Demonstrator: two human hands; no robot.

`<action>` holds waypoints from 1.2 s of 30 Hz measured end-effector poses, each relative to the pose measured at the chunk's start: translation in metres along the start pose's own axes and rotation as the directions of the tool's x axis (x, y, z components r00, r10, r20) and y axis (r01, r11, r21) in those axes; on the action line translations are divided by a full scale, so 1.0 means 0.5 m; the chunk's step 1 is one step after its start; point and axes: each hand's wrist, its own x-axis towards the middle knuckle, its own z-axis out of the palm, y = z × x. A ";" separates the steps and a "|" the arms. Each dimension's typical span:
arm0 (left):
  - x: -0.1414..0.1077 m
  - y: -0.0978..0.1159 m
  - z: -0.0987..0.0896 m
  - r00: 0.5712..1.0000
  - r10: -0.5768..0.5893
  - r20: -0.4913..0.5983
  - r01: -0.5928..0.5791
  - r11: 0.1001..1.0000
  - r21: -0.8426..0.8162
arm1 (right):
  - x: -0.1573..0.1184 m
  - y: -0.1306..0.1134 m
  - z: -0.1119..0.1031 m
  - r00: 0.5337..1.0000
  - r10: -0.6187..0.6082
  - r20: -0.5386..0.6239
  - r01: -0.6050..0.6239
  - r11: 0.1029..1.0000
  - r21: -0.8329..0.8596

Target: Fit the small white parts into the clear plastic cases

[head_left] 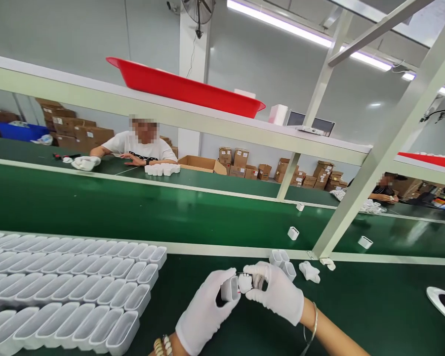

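Note:
Both of my hands wear white gloves and meet over the dark green table, low in the middle of the view. My left hand point(209, 306) is closed around a white plastic cup point(230, 289), its open end turned towards me. Pinched in the fingers of my right hand point(276, 291) is a small white part with a dark edge point(245, 282), right beside the cup's far side. Whether the part touches the cup is hard to tell. Just beyond my right hand stand several white cups point(289, 270).
Rows of white cups point(122, 329) fill the table's left side. Crumpled white cloth point(310, 272) lies beyond my right hand. A green belt point(207, 217) carries several white pieces. A slanted post point(355, 202) rises at right. People sit across; a red tray point(185, 89) rests overhead.

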 end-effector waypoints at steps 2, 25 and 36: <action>-0.001 -0.003 0.001 1.000 -0.008 0.004 0.008 1.000 0.006 | 0.001 0.012 0.001 0.999 0.020 0.038 -0.021 1.000 0.022; -0.002 0.017 -0.007 0.990 0.047 0.133 -0.058 0.995 0.079 | -0.011 -0.007 0.019 0.978 0.047 0.205 -0.043 0.999 -0.028; 0.000 0.022 -0.008 0.992 0.034 0.120 -0.048 0.991 0.122 | -0.014 -0.018 0.012 0.983 0.083 0.161 -0.074 0.995 -0.065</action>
